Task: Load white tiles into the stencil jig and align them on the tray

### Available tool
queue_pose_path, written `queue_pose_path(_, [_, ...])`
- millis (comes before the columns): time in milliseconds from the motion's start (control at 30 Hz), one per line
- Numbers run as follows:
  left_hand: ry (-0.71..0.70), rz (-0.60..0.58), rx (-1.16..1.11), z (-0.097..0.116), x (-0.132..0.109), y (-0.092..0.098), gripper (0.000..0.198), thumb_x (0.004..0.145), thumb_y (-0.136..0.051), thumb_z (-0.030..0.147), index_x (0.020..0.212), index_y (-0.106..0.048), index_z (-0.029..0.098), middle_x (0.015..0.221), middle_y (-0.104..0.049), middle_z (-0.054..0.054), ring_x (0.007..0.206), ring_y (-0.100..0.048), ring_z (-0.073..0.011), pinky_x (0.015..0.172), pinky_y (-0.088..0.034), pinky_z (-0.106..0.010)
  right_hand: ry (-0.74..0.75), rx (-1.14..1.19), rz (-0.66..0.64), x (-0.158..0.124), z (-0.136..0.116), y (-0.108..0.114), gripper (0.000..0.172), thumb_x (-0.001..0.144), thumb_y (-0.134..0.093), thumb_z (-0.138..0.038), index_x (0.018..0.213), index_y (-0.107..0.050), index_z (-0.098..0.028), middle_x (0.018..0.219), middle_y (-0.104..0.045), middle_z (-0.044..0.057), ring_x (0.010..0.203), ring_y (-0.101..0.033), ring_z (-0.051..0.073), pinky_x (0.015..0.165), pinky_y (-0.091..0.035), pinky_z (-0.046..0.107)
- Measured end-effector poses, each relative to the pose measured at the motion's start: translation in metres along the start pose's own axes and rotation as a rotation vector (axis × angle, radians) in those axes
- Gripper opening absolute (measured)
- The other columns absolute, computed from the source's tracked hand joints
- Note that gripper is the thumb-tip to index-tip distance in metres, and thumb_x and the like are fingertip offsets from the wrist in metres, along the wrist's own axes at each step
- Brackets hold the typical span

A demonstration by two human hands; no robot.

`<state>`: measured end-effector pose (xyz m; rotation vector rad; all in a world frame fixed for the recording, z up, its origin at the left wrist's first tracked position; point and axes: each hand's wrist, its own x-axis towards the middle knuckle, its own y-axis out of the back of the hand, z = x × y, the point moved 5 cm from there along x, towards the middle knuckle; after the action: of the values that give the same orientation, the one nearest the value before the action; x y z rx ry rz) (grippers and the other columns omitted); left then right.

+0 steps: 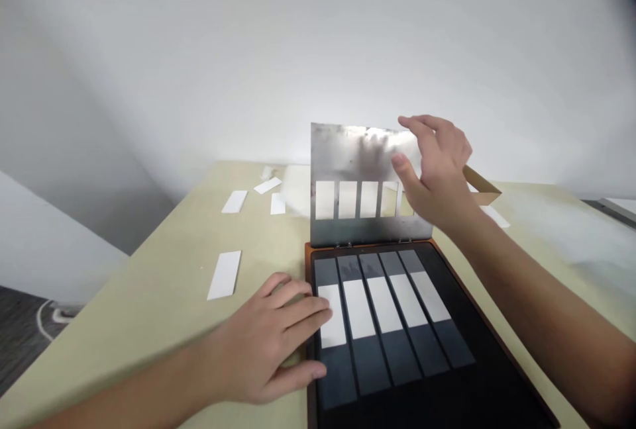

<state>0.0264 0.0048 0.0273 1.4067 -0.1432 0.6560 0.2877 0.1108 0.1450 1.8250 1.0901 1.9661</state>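
Note:
A dark flat tray (397,409) with an orange-brown rim lies before me. In it, several dark grey strips sit side by side, each with a white rectangle (385,306) across its middle. My left hand (278,339) rests flat over the tray's left rim, fingers stretched out, fingertips at the leftmost white rectangle. A hinged silver metal plate (358,151) with a row of rectangular cut-outs stands raised at the tray's far edge. My right hand (440,164) is at its upper right corner, thumb and fingers apart, hiding that corner; whether it touches the plate I cannot tell.
Loose white cards lie left of the tray, one close by (224,275) and several farther back, such as one card (235,202). Behind the plate, right, is a brown open box (481,190) with a white card (495,216) near it. A white wall (318,51) stands behind the table.

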Motion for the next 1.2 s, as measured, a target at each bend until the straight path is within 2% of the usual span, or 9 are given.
queue_pose_path(100, [0.014,-0.009,-0.006,0.0,0.0,-0.003,0.04,0.105,-0.063,0.037,0.136,-0.064,0.013,0.126,-0.075,-0.009,0.113,-0.059,-0.0294,0.102,-0.035,-0.045,0.174,0.183,-0.224,-0.053,-0.052,0.008,0.056,0.11,-0.038,-0.059,0.15,-0.05,-0.021,0.145,-0.058,0.014,0.14,-0.045,0.033,0.12,-0.027,0.056])
queue_pose_path(200, [0.013,-0.009,-0.002,-0.001,-0.002,-0.006,0.038,0.104,-0.065,0.036,0.134,-0.065,0.013,0.125,-0.075,-0.01,0.113,-0.058,-0.0297,0.102,-0.035,-0.045,0.35,0.341,-0.534,-0.111,-0.094,0.004,0.066,0.105,-0.052,-0.064,0.154,-0.046,-0.02,0.145,-0.061,0.011,0.141,-0.046,0.031,0.128,-0.011,0.056])
queue_pose_path(333, [0.017,-0.025,-0.001,-0.001,-0.001,-0.007,0.032,0.104,-0.062,0.037,0.125,-0.068,0.013,0.117,-0.075,-0.01,0.106,-0.058,-0.0293,0.097,-0.036,-0.045,0.408,0.444,-0.709,-0.154,-0.11,-0.011,0.1,0.093,-0.056,-0.081,0.163,-0.036,-0.013,0.143,-0.061,0.013,0.141,-0.044,0.032,0.131,0.002,0.057])
queue_pose_path(500, [0.022,-0.036,-0.016,-0.001,0.003,-0.007,0.028,0.103,-0.063,0.035,0.119,-0.069,0.012,0.109,-0.074,-0.011,0.097,-0.057,-0.0274,0.092,-0.037,-0.044,0.4,0.456,-0.745,-0.16,-0.107,-0.018,0.114,0.087,-0.065,-0.082,0.169,-0.025,-0.014,0.13,-0.063,0.013,0.136,-0.048,0.033,0.131,-0.001,0.062])
queue_pose_path(733, [0.027,0.002,-0.066,-0.007,-0.005,-0.005,0.035,0.108,-0.052,0.034,0.132,-0.064,0.012,0.117,-0.073,-0.013,0.106,-0.058,-0.0286,0.093,-0.04,-0.045,0.371,0.464,-0.723,-0.153,-0.105,-0.017,0.086,0.102,-0.063,-0.059,0.167,-0.029,-0.015,0.124,-0.069,0.009,0.123,-0.052,0.027,0.13,-0.003,0.059])
queue_pose_path(867, [-0.18,0.135,0.002,0.015,-0.015,0.004,0.04,0.109,-0.045,0.042,0.113,-0.074,0.015,0.094,-0.067,-0.008,0.089,-0.057,-0.026,0.079,-0.04,-0.044,0.34,0.463,-0.715,-0.151,-0.102,-0.02,0.077,0.104,-0.062,-0.052,0.166,-0.033,-0.016,0.111,-0.072,0.006,0.118,-0.053,0.027,0.128,-0.005,0.061])
queue_pose_path(933, [-0.237,0.081,0.025,0.028,-0.016,0.0,0.043,0.108,-0.047,0.044,0.12,-0.076,0.015,0.093,-0.067,-0.006,0.083,-0.054,-0.0232,0.075,-0.038,-0.042,0.325,0.471,-0.699,-0.151,-0.1,-0.021,0.075,0.104,-0.063,-0.051,0.165,-0.035,-0.017,0.104,-0.072,0.004,0.115,-0.054,0.027,0.127,-0.008,0.061])
queue_pose_path(1067, [-0.132,-0.115,0.0,0.032,-0.01,-0.012,0.055,0.106,-0.055,0.055,0.136,-0.069,0.011,0.097,-0.068,-0.006,0.079,-0.052,-0.0212,0.074,-0.036,-0.041,0.305,0.493,-0.662,-0.15,-0.098,-0.022,0.068,0.106,-0.062,-0.047,0.163,-0.039,-0.019,0.103,-0.074,0.002,0.112,-0.054,0.025,0.126,-0.012,0.059])
queue_pose_path(1200, [-0.04,-0.137,0.019,0.024,-0.007,-0.012,0.062,0.104,-0.051,0.068,0.131,-0.07,0.015,0.086,-0.062,-0.004,0.077,-0.049,-0.0216,0.076,-0.034,-0.04,0.285,0.485,-0.62,-0.149,-0.096,-0.022,0.06,0.108,-0.059,-0.045,0.158,-0.045,-0.016,0.104,-0.077,0.002,0.11,-0.056,0.023,0.125,-0.015,0.056])
